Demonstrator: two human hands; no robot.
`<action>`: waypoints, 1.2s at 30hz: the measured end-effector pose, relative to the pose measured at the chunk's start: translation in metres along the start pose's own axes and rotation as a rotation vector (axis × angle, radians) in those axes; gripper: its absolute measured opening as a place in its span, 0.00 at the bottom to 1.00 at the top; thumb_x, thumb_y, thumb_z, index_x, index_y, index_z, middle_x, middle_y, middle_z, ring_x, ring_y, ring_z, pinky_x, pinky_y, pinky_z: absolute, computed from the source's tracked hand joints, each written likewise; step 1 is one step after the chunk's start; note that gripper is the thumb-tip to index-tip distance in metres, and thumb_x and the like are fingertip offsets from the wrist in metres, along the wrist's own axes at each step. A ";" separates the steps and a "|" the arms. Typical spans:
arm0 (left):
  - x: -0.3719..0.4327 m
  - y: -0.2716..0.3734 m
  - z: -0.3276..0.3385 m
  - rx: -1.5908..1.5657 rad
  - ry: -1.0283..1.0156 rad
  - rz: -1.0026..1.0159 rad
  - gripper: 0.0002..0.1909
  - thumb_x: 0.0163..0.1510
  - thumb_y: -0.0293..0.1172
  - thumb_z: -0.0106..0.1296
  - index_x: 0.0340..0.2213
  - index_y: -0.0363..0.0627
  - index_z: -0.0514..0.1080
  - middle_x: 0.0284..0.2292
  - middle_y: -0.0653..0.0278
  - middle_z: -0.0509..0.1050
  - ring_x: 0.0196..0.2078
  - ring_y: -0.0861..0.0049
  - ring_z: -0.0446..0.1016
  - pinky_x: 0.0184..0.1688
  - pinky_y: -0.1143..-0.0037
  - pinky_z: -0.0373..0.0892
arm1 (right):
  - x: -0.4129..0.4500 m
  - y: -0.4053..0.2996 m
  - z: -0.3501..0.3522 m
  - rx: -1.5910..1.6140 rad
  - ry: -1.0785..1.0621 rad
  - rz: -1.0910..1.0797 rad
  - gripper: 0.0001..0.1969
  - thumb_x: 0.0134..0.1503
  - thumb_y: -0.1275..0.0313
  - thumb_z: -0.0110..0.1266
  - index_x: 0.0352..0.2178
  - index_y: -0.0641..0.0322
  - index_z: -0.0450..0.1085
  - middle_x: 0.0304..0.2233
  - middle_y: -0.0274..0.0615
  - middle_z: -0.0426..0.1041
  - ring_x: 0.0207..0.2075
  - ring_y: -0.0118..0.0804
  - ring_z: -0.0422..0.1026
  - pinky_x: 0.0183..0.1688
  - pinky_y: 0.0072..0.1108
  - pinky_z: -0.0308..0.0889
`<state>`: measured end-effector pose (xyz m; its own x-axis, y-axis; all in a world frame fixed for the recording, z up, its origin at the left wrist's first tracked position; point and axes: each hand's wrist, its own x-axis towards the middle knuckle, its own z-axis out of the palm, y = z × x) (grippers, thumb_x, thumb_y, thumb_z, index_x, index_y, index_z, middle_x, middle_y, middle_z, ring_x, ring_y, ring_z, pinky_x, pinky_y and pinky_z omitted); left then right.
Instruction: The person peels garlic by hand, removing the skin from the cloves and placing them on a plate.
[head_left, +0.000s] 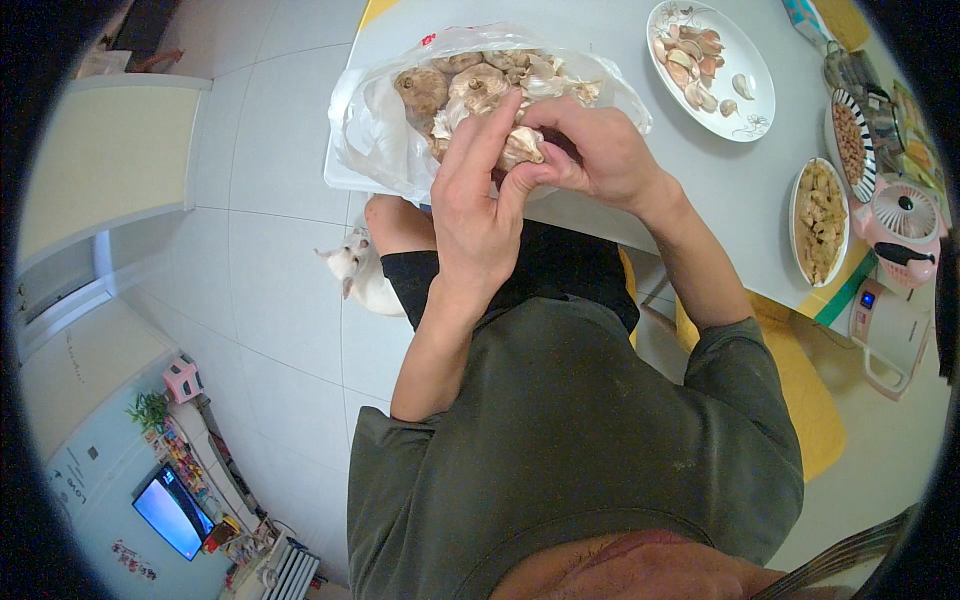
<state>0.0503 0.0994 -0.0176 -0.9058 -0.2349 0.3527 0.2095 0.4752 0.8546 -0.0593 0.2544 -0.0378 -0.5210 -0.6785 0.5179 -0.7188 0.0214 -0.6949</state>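
A partly opened garlic bulb (522, 147) is held between my two hands, just above the near side of an open plastic bag. My left hand (474, 214) cups it from the left, its fingers covering part of it. From the right, the thumb and fingers of my right hand (611, 154) press against the bulb. Inside the white plastic bag (375, 139) lie several whole garlic bulbs (421, 90) and loose papery garlic skins (559, 82). To the right, a white plate (750, 120) with a floral pattern holds a pile of garlic cloves (686, 60).
The bag lies at the left end of the table (720, 191). Farther right are an oval dish of food (821, 221), a bowl of peanuts (849, 142) and a pink fan (904, 229). A white dog (360, 274) is on the floor beside my leg.
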 end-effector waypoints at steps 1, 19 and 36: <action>0.000 0.001 -0.001 0.012 -0.015 -0.029 0.32 0.53 0.33 0.65 0.58 0.38 0.69 0.38 0.55 0.74 0.36 0.66 0.74 0.39 0.73 0.70 | 0.000 -0.002 -0.001 -0.012 -0.020 0.057 0.11 0.60 0.70 0.58 0.44 0.59 0.70 0.27 0.44 0.76 0.26 0.48 0.77 0.29 0.31 0.72; 0.000 -0.002 -0.003 -0.625 0.041 -0.315 0.25 0.67 0.42 0.52 0.59 0.39 0.69 0.37 0.66 0.76 0.31 0.86 0.70 0.30 0.83 0.68 | 0.006 -0.005 0.003 0.810 0.079 0.418 0.11 0.71 0.72 0.45 0.46 0.67 0.71 0.28 0.36 0.74 0.21 0.18 0.62 0.24 0.13 0.58; 0.010 0.007 -0.006 -0.494 0.121 -0.379 0.09 0.60 0.26 0.57 0.42 0.37 0.77 0.38 0.67 0.76 0.36 0.84 0.72 0.39 0.82 0.69 | 0.006 -0.008 0.000 0.741 0.130 0.419 0.06 0.62 0.82 0.55 0.41 0.68 0.72 0.37 0.42 0.76 0.27 0.20 0.70 0.19 0.12 0.59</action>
<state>0.0452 0.0956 -0.0057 -0.9084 -0.4181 0.0074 0.0544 -0.1005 0.9934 -0.0571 0.2502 -0.0292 -0.7573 -0.6313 0.1670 0.0073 -0.2639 -0.9645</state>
